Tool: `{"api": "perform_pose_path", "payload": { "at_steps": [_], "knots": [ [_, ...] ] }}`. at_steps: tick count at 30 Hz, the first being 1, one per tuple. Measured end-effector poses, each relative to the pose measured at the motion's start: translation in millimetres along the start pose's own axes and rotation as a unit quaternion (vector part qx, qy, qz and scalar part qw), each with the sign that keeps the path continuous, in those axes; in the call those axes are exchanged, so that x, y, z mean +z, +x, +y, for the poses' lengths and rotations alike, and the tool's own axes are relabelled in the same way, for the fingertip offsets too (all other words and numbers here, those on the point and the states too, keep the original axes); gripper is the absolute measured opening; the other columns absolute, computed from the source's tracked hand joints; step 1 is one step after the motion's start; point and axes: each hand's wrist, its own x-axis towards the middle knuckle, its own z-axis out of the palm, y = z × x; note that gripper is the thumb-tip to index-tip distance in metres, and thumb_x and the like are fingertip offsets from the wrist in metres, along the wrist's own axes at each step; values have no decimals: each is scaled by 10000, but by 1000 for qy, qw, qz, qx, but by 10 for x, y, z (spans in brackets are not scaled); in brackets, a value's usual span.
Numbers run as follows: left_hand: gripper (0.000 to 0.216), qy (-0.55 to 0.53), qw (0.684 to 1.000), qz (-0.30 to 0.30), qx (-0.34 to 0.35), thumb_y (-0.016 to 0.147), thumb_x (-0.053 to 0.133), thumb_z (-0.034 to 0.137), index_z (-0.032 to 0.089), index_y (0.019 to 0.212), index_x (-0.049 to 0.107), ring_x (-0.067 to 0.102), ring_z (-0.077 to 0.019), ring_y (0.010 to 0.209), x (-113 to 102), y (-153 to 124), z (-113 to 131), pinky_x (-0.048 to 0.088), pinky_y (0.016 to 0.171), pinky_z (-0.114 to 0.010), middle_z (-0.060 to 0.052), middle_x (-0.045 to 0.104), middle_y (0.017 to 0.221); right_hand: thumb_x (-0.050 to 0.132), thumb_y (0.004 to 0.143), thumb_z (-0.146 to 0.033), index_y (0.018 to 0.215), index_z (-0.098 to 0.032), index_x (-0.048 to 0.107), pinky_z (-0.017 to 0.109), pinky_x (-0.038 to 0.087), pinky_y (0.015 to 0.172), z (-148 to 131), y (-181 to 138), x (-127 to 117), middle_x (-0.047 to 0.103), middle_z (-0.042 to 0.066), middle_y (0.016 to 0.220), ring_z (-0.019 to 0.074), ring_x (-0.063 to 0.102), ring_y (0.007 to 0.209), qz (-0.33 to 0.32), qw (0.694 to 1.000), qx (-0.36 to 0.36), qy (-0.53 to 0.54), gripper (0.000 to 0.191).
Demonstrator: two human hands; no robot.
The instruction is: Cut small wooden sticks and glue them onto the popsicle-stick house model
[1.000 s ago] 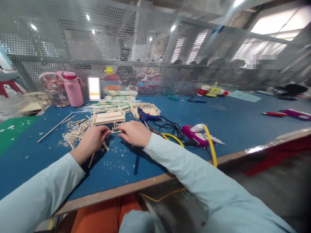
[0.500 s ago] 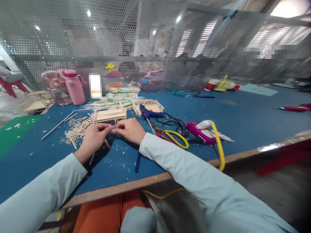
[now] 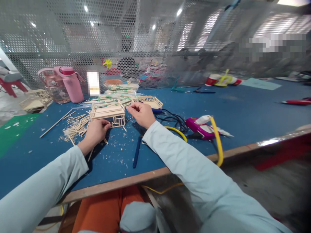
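Stick frame between two hands on the blue table

The stick frame (image 3: 107, 112) lies long axis left to right, deck up. The left hand (image 3: 95, 132) pinches its near-left foot. The right hand (image 3: 142, 113) hovers at its right end with fingertips pressed together; what they hold I cannot tell. Stick scraps (image 3: 75, 127) crowd the left and a glue gun (image 3: 157, 111) and scissors (image 3: 178, 132) the right. Bare table (image 3: 114, 165) lies open toward the near edge.

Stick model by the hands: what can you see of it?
The stick model is built of pale, thin wooden sticks: a flat slatted top on lattice legs. It stands upright on the blue table, amid offcuts. The left hand reaches its near underside; the right hand is beside its right corner; contact is unclear.
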Motion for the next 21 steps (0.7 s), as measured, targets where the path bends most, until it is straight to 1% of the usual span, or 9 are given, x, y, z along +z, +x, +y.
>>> {"api": "perform_pose_path", "payload": {
  "at_steps": [4,11,21],
  "knots": [
    [252,6,1000,-11,13,769,501,319,166,806,696,594,-203,676,2,21,-17,371,607,-268,-83,699,767,520,745,-354,680,-131,599,207,307,504,46,4,33,490,-30,503,80,400,488,-8,1000,1,-16,245],
    [263,77,996,-34,32,783,504,337,168,839,697,593,-194,661,5,34,1,370,585,-258,-80,700,778,526,737,-352,664,-131,605,206,301,505,56,3,43,484,-33,490,81,397,488,-14,999,7,-32,245],
    [259,83,996,-12,22,777,521,329,176,865,712,618,-205,705,5,5,1,407,635,-257,-81,709,807,526,736,-354,660,-131,619,207,288,507,77,-6,64,467,-39,475,78,372,488,-20,999,5,-43,253]
  ]
}}
